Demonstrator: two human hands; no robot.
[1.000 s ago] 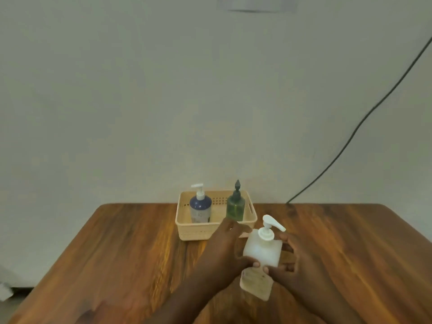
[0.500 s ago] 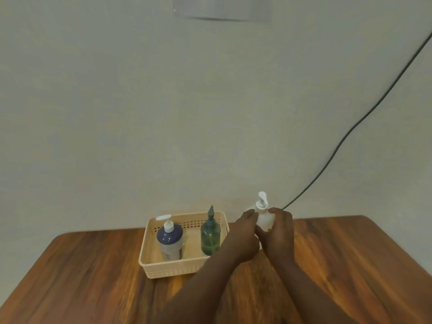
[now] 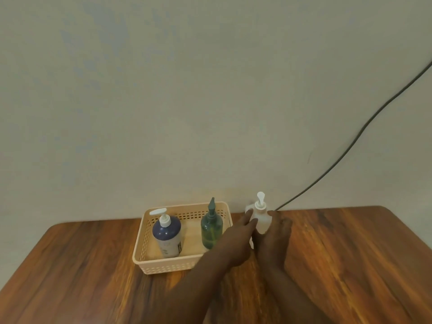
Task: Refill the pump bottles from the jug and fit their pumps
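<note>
A white pump bottle (image 3: 262, 218) with its pump fitted stands upright on the wooden table (image 3: 350, 253), just right of the basket and close to the wall. My right hand (image 3: 274, 237) is cupped around its right side and hides its lower part. My left hand (image 3: 238, 239) lies against its left side with the fingers stretched out and apart. A dark blue bottle (image 3: 167, 232) with a white pump and a green bottle (image 3: 211, 228) with a dark pump stand in the cream basket (image 3: 168, 265). No jug is in view.
The wall rises directly behind the basket and the white bottle. A dark cable (image 3: 350, 146) runs down the wall to the table's back edge, just right of the white bottle. Bare wood lies left of the basket and right of my hands.
Both hands carried the white bottle from in front of me to the back of the table and stood it upright right of the basket. My left fingers have straightened out.
</note>
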